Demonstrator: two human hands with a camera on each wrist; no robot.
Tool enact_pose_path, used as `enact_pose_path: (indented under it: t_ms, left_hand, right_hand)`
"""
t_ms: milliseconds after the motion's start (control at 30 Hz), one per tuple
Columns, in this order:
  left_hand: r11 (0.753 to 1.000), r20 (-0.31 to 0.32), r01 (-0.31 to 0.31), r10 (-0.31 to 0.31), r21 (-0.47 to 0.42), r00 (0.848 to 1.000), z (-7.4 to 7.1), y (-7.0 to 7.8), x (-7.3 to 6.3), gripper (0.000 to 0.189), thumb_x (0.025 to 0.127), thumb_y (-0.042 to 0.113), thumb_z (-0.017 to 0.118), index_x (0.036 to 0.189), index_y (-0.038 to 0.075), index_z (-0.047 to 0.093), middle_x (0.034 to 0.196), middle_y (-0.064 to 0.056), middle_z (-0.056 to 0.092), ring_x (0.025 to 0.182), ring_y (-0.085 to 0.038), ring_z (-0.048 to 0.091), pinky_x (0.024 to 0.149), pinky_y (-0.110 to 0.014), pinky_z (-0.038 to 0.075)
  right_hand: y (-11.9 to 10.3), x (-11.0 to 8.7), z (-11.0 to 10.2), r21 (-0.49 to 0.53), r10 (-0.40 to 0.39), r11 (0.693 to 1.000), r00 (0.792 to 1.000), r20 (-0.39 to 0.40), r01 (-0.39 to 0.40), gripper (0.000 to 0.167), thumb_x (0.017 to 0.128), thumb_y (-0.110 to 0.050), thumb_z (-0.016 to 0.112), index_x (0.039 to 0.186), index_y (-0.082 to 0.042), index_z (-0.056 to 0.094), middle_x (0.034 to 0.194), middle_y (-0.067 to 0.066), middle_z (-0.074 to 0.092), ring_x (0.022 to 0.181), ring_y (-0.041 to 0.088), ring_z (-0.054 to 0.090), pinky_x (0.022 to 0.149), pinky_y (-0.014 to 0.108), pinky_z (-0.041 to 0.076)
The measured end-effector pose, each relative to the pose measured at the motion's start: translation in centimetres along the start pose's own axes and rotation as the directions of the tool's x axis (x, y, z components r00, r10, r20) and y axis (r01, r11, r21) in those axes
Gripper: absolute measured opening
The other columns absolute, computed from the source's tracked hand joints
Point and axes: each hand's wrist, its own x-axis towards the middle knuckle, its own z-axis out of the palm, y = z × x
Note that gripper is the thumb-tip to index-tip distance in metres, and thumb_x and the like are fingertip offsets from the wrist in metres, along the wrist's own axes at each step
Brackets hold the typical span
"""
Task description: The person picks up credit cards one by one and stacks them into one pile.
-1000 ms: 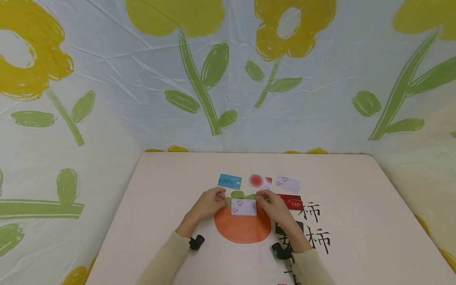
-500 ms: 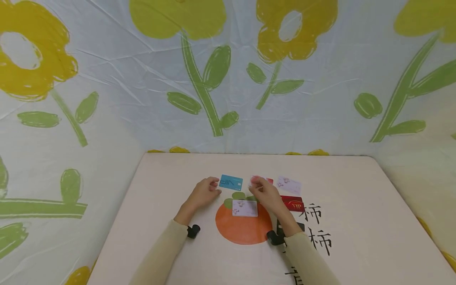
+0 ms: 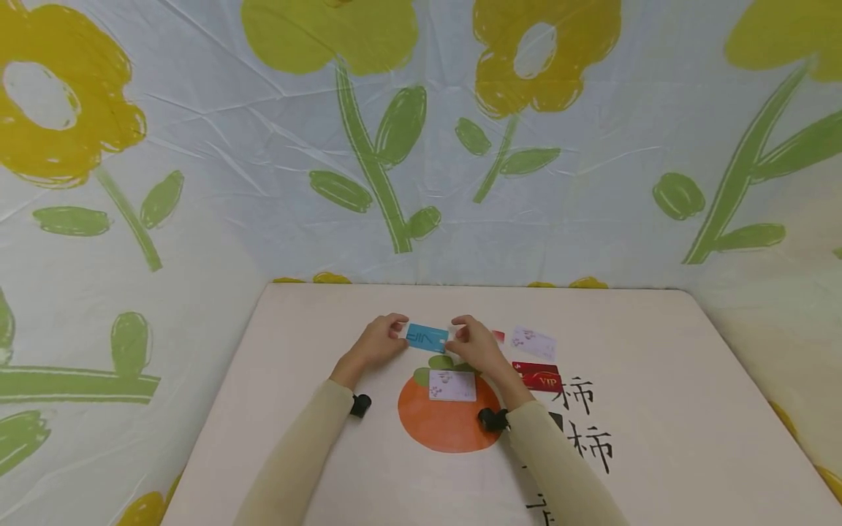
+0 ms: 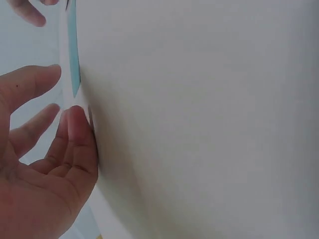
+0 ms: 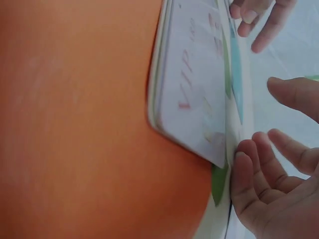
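A blue card (image 3: 426,337) lies flat on the table between both hands. At its left end is my left hand (image 3: 378,341), fingers loosely bent, with nothing pinched between thumb and fingers in the left wrist view. My right hand (image 3: 478,348) curves about the card's right end, its fingers parted from the thumb; whether a fingertip touches the card is hard to tell. Nearer the body, a small stack of white flowered cards (image 3: 452,385) rests on the orange persimmon print. The right wrist view shows the stack's edge and red VIP lettering (image 5: 184,87).
Right of the hands lie a red-and-white card (image 3: 498,337), mostly hidden by the right hand, a pale flowered card (image 3: 534,342) and red VIP cards (image 3: 538,377). A dark card (image 3: 556,421) shows partly beside the right forearm. A flowered cloth (image 3: 421,146) hangs behind the table.
Both hands have left the white stack and moved away from the body to the blue card. The right hand passed over the red-and-white card, then shifted left. The cards appear unmoved.
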Motion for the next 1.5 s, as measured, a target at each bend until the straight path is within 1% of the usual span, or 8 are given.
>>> enact_pose_path:
  t_ms: [67,200,333,567,867,1033,1267,1500]
  left_hand:
    - [1.0,0.024,0.007,-0.007,0.014,1.0,0.0,0.0,0.3,0.048,0.089,0.014,0.073,0.135,0.01,0.059,0.115,-0.007,0.06,0.099,-0.022,0.057,0.09,-0.04,0.049]
    - [0.998,0.055,0.001,-0.004,0.065,0.998,-0.1,0.0,0.7,0.05,0.09,0.014,0.074,0.137,0.011,0.058,0.113,-0.008,0.056,0.097,-0.022,0.053,0.09,-0.039,0.047]
    - [0.993,0.071,0.002,-0.011,0.115,0.997,-0.2,0.1,0.9,0.049,0.091,0.014,0.074,0.137,0.011,0.058,0.109,-0.005,0.051,0.096,-0.02,0.049,0.087,-0.036,0.045]
    - [0.995,0.079,0.025,-0.033,0.098,0.996,-0.6,1.1,0.5,0.048,0.089,0.012,0.073,0.135,0.011,0.06,0.105,-0.007,0.049,0.097,-0.024,0.047,0.083,-0.037,0.043]
    - [0.99,0.085,0.053,-0.064,0.128,0.994,-0.4,0.9,0.5,0.05,0.09,0.014,0.073,0.137,0.015,0.058,0.108,-0.005,0.05,0.1,-0.022,0.047,0.087,-0.037,0.043]
    - [0.99,0.081,0.05,-0.061,0.131,0.995,-0.3,1.0,0.5,0.049,0.089,0.012,0.073,0.137,0.014,0.059,0.107,-0.005,0.05,0.099,-0.022,0.047,0.086,-0.036,0.043]
    - [0.989,0.069,0.044,-0.055,0.139,0.996,0.0,0.8,0.7,0.047,0.089,0.01,0.073,0.134,0.013,0.059,0.105,-0.005,0.051,0.096,-0.022,0.047,0.084,-0.036,0.043]
    - [0.993,0.05,0.031,-0.037,0.11,0.998,0.3,0.7,0.9,0.048,0.086,0.006,0.073,0.131,0.01,0.058,0.103,-0.007,0.057,0.094,-0.024,0.052,0.085,-0.039,0.046]
  right_hand:
    - [0.3,0.4,0.2,-0.009,0.011,1.0,1.0,0.018,-0.011,0.052,0.089,-0.014,0.075,0.135,-0.001,0.053,0.1,0.012,0.059,0.088,0.027,0.054,0.076,0.039,0.049]
    - [0.6,0.9,0.6,-0.031,0.048,0.998,0.998,0.036,-0.046,0.053,0.089,-0.015,0.076,0.135,-0.001,0.053,0.104,0.014,0.058,0.091,0.029,0.054,0.078,0.04,0.049]
    - [0.4,1.2,0.8,-0.083,0.043,0.996,0.998,0.035,-0.04,0.051,0.089,-0.015,0.075,0.132,0.0,0.054,0.104,0.016,0.057,0.091,0.03,0.053,0.078,0.042,0.049]
    - [0.0,1.2,0.9,-0.137,0.023,0.99,1.0,0.02,-0.02,0.045,0.088,-0.013,0.077,0.126,0.001,0.057,0.097,0.014,0.054,0.086,0.028,0.05,0.072,0.039,0.047]
    - [0.0,1.0,1.3,-0.16,0.007,0.987,1.0,0.005,-0.006,0.043,0.087,-0.012,0.077,0.123,0.003,0.06,0.095,0.012,0.053,0.085,0.026,0.05,0.071,0.039,0.047]
    - [-0.2,0.9,1.4,-0.172,0.0,0.985,1.0,0.0,0.0,0.042,0.086,-0.012,0.077,0.121,0.003,0.06,0.093,0.011,0.053,0.084,0.026,0.049,0.071,0.039,0.047]
    - [-0.2,1.0,1.5,-0.146,0.014,0.989,1.0,-0.006,-0.015,0.041,0.086,-0.01,0.077,0.121,0.002,0.059,0.098,0.013,0.056,0.088,0.028,0.052,0.076,0.041,0.049]
    - [-0.4,0.7,1.5,-0.102,0.052,0.993,0.999,0.005,-0.051,0.04,0.088,-0.006,0.074,0.124,0.002,0.059,0.106,0.015,0.061,0.094,0.03,0.055,0.083,0.043,0.052]
